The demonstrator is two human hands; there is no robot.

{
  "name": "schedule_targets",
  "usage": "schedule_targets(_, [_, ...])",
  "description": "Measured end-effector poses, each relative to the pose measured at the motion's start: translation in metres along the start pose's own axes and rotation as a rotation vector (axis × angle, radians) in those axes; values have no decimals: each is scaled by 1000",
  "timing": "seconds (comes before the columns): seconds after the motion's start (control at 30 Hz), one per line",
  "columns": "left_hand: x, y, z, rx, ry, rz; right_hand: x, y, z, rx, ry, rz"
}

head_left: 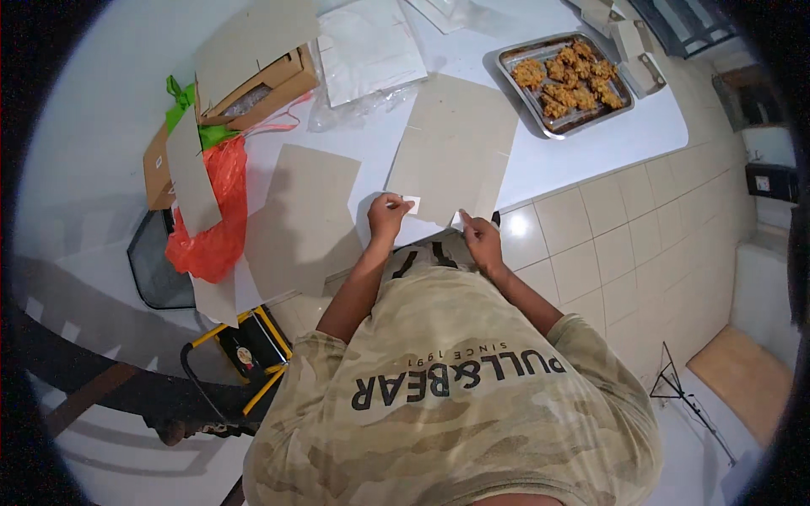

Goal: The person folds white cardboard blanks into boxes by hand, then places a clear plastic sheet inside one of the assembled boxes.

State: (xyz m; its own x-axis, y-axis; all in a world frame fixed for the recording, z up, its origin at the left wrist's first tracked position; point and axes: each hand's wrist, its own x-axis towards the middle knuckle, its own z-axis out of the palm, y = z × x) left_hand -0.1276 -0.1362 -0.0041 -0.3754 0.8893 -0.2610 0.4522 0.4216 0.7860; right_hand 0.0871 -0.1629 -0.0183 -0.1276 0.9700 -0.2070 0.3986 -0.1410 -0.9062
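Note:
At the near edge of the white table, my left hand pinches a small white square piece, perhaps paper or a sticker. It lies over the near left corner of a flat grey-brown cardboard sheet. My right hand is closed near that sheet's near edge, with a small white piece at its fingertips; its kind is too small to tell. Another flat cardboard sheet lies to the left of my left hand.
A metal tray of fried food stands at the far right, beside small cardboard boxes. White sheets in clear plastic lie at the back. An open cardboard box and red plastic bag are at left. A yellow-black stool stands below.

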Motion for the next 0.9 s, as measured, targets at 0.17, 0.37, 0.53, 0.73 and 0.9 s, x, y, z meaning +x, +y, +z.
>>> schedule_targets(0.17, [1, 4, 1, -491, -409, -483, -9, 11, -5, 695, 84, 360])
schedule_targets(0.37, [-12, -7, 13, -686, -351, -396, -13, -3, -18, 854, 148, 336])
schedule_targets(0.53, [-20, -18, 20, -801, -354, -108, -9, -4, -30, 929, 180, 419])
schedule_targets(0.73, [-26, -7, 21, -725, -285, -97, 4, 39, -33, 415, 66, 135])
schedule_targets(0.9, [-29, -11, 26, -739, -208, -78, 5, 12, -32, 460, 105, 181])
